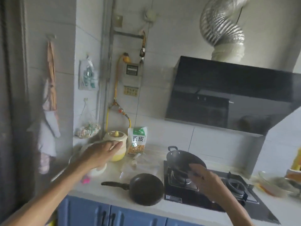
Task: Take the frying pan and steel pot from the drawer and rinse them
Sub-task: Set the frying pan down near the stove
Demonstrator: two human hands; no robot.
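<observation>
A black frying pan lies on the white counter, just left of the gas stove, its handle pointing left. On the stove's left burner a dark steel pot with a loop handle sits tilted. My right hand grips its near rim; motion blur hides the exact hold. My left hand reaches forward over the counter's left end, fingers stretched out flat and holding nothing. It hovers in front of a yellow-and-white jar.
The black gas stove fills the counter's right half under a dark range hood. A bag of dried food stands by the jar. A white container sits below my left wrist. Blue cabinet doors are below. Clutter lies far right.
</observation>
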